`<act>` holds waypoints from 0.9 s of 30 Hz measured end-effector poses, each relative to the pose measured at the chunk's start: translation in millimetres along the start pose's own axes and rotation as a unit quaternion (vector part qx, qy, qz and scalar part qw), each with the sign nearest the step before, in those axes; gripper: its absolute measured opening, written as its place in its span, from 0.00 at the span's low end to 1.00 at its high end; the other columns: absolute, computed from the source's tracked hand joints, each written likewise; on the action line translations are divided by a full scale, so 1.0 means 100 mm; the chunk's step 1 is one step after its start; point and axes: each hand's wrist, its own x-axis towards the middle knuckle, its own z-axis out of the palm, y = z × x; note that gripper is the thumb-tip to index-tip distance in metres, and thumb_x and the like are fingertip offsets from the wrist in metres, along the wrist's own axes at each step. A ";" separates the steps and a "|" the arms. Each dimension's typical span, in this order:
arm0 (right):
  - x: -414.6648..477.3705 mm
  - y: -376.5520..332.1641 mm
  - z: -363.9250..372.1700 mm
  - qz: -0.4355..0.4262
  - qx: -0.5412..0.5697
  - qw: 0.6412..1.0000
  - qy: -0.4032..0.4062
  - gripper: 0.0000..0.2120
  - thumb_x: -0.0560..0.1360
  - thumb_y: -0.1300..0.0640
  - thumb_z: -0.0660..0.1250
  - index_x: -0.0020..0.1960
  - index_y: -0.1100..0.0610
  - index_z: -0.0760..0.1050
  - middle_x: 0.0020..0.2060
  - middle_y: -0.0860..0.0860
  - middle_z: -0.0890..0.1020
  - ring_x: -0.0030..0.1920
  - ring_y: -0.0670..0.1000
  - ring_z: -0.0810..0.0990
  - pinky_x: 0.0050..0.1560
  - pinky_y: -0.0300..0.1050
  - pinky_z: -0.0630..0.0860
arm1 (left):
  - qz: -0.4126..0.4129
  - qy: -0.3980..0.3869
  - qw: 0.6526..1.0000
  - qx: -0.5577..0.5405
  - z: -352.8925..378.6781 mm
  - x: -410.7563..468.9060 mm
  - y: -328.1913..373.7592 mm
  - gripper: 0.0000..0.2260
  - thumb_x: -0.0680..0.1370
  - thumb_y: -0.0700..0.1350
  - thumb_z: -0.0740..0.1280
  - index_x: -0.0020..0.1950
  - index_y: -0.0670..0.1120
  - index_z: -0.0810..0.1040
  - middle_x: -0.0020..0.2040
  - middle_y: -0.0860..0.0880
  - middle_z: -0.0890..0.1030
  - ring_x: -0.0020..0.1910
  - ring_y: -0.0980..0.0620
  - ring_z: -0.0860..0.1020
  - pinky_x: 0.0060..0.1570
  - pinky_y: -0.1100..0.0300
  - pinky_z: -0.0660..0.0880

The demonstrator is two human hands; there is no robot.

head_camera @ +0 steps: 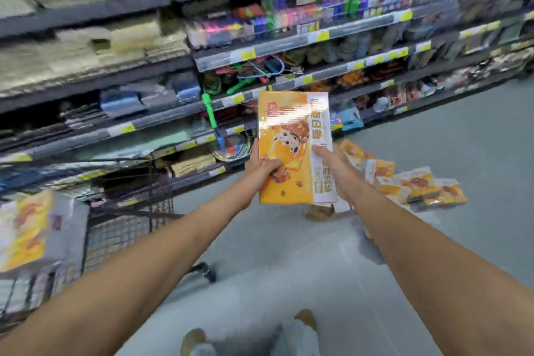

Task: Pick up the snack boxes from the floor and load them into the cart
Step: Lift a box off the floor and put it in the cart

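I hold an orange and white snack box (291, 136) upright at arm's length over the floor. My left hand (264, 166) grips its lower left edge, thumb on the front. My right hand (332, 160) grips its right edge. Several more orange snack boxes (416, 185) lie scattered on the grey floor to the right, behind my right arm. The black wire cart (127, 228) stands at the left, with a snack box (26, 228) lying in it. The whole view is blurred by motion.
Long store shelves (260, 49) packed with goods run across the back from left to right. A cart wheel (206, 270) sits on the grey floor (289, 283) near my left forearm. My shoes (193, 341) show at the bottom.
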 end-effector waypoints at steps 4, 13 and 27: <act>0.02 0.01 1.36 -0.005 -0.057 0.995 -0.080 0.19 0.74 0.42 0.68 0.64 0.45 0.73 0.60 0.51 0.80 0.60 0.56 0.79 0.58 0.56 0.77 | 0.011 0.094 0.994 -0.058 -1.20 -0.43 -0.07 0.31 0.75 0.40 0.68 0.73 0.54 0.59 0.57 0.44 0.79 0.50 0.46 0.79 0.53 0.50 0.78; -0.35 0.43 3.80 0.035 -0.075 0.984 -0.156 0.22 0.74 0.46 0.70 0.65 0.53 0.74 0.59 0.54 0.82 0.56 0.56 0.82 0.60 0.57 0.77 | -0.070 0.235 0.960 -0.135 -3.46 -1.23 -0.55 0.41 0.67 0.53 0.71 0.76 0.46 0.58 0.67 0.44 0.73 0.60 0.43 0.77 0.60 0.45 0.75; -0.50 0.90 6.28 0.151 -0.186 0.929 -0.283 0.28 0.76 0.47 0.69 0.70 0.57 0.67 0.59 0.58 0.81 0.44 0.54 0.82 0.31 0.42 0.77 | -0.165 0.312 0.893 -0.278 -5.61 -1.83 -1.42 0.20 0.77 0.56 0.66 0.64 0.46 0.74 0.56 0.40 0.82 0.43 0.44 0.83 0.44 0.50 0.81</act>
